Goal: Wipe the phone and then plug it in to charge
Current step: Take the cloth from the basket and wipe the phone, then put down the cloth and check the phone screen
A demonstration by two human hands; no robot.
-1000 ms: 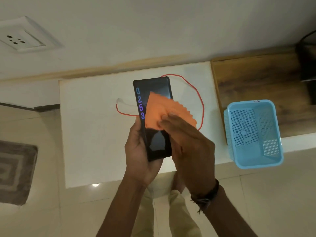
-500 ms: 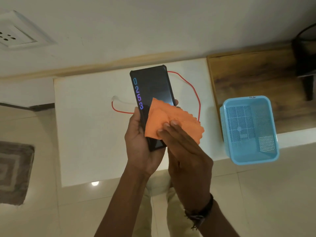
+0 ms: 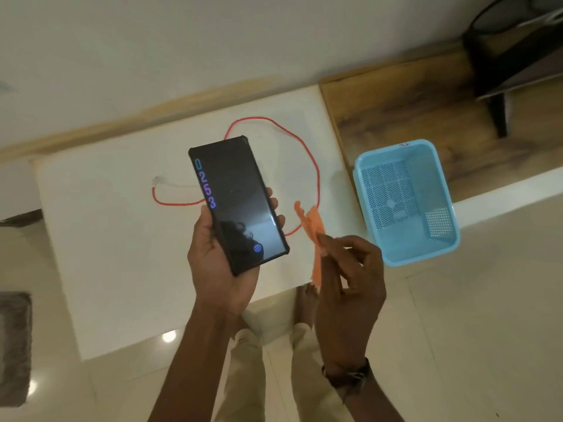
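My left hand (image 3: 224, 266) grips a black phone (image 3: 239, 196) upright above the white table (image 3: 100, 239); its dark screen faces me, with coloured clock digits down the left side and a fingerprint icon near the bottom. To the right, my right hand (image 3: 347, 275) pinches a small orange cloth (image 3: 313, 236), which hangs edge-on, clear of the phone. A red charging cable (image 3: 313, 166) loops on the table behind the phone, its white plug end (image 3: 158, 181) lying at the left.
A light blue perforated basket (image 3: 405, 202) stands at the table's right edge, partly on a wooden shelf (image 3: 411, 111). A dark object (image 3: 518, 47) sits at the far right. Tiled floor lies below, with a grey mat (image 3: 13, 345) at the left and my legs under the table edge.
My right hand has lifted the orange cloth off the screen and drawn it to the right. The phone's whole screen now shows. The view has shifted, and the wall socket has left the frame.
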